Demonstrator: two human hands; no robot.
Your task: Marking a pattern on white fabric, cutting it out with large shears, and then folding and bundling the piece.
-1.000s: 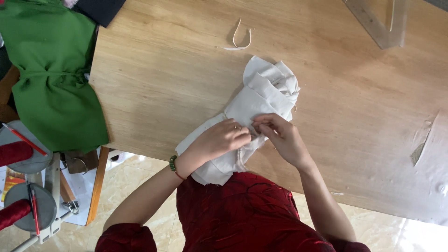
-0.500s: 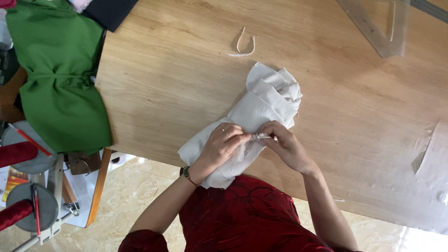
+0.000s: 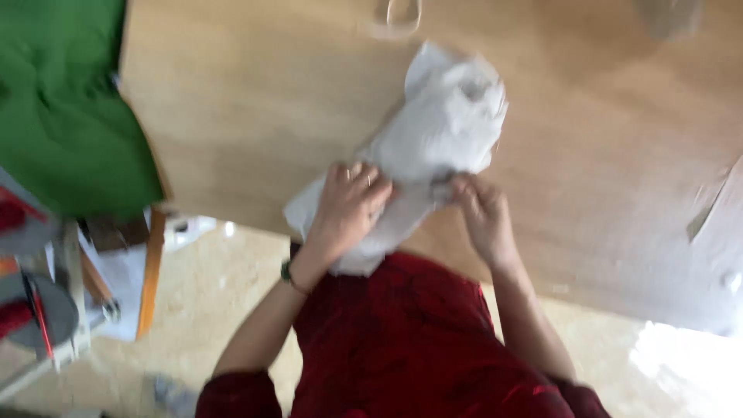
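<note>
A crumpled white cloth (image 3: 445,128) lies on the wooden table (image 3: 255,101), its near end hanging over the table's front edge. My left hand (image 3: 348,205) presses down on the cloth's lower part with fingers curled over it. My right hand (image 3: 480,213) pinches the cloth's edge just to the right. The two hands are close together, a small gap between them. The frame is blurred, so the finer grip is unclear.
A green garment (image 3: 66,116) drapes over the table's left end. A thin pale loop of cord (image 3: 398,15) lies at the far edge. A white sheet (image 3: 720,209) sits at the right. A stand with red spools (image 3: 31,286) is on the floor at left.
The view has shifted and blurred. My hands have moved slightly apart on the cloth, and the cloth looks bunched higher than before.
</note>
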